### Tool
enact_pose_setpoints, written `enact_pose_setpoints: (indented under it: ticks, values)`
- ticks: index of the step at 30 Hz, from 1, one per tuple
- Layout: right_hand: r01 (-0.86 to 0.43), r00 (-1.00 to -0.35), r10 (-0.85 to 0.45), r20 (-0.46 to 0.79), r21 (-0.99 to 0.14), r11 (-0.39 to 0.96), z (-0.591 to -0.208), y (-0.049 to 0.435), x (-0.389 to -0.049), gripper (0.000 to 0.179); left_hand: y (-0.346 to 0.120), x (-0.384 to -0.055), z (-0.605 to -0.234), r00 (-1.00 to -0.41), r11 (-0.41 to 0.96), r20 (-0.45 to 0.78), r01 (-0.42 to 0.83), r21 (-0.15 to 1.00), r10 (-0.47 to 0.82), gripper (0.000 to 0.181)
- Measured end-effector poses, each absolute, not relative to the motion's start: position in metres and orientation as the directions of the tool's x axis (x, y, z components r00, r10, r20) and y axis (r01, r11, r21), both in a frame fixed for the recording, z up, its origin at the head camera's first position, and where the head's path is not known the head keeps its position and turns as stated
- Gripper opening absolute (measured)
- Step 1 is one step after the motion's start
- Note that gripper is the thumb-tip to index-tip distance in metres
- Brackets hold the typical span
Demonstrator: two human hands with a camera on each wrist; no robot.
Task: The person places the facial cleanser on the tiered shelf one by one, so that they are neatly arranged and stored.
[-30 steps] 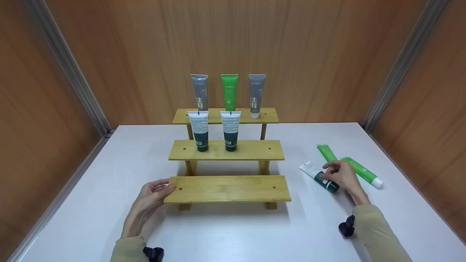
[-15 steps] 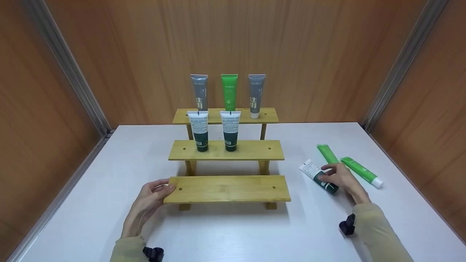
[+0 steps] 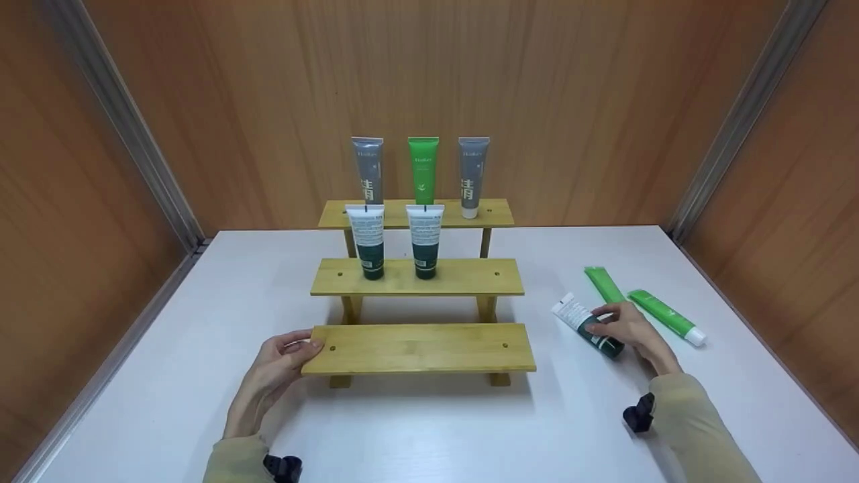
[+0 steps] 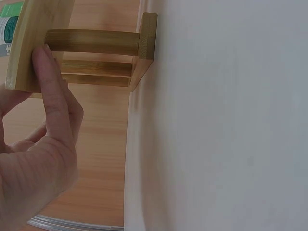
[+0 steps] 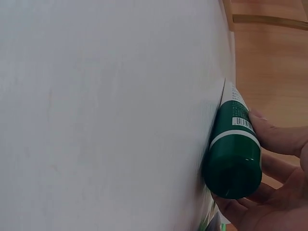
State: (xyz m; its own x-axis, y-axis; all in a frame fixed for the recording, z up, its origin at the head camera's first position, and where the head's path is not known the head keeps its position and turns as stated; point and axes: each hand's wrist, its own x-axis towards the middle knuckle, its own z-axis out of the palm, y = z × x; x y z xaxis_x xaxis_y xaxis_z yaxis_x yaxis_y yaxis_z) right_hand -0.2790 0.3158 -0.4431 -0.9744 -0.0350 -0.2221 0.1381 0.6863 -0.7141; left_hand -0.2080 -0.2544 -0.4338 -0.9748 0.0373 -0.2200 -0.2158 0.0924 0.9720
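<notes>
Tube (image 5: 233, 147): white flattened end with fine print, dark green lower body, barcode, pale ring beside dark green cap. Toward right edge of white table (image 3: 429, 436), pinched between right hand's (image 3: 629, 327) thumb and fingers. Left hand (image 3: 274, 362) grips lowest shelf (image 3: 419, 349) at left edge.
</notes>
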Motion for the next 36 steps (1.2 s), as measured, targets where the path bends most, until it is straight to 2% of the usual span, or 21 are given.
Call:
enact_pose_setpoints:
  ticks: [29,36]
  values:
    - [0.163,-0.98,0.01,-0.199,-0.771,0.616,-0.44,0.303,-0.28,0.056,-0.254,-0.207,-0.435,-0.971,0.07,-0.235,-0.232,0.97,0.044,0.058]
    - [0.191,-0.973,0.018,-0.229,-0.763,0.617,-0.438,0.301,-0.278,0.06,-0.254,-0.207,-0.435,-0.97,0.068,-0.239,-0.236,0.969,0.039,0.057]
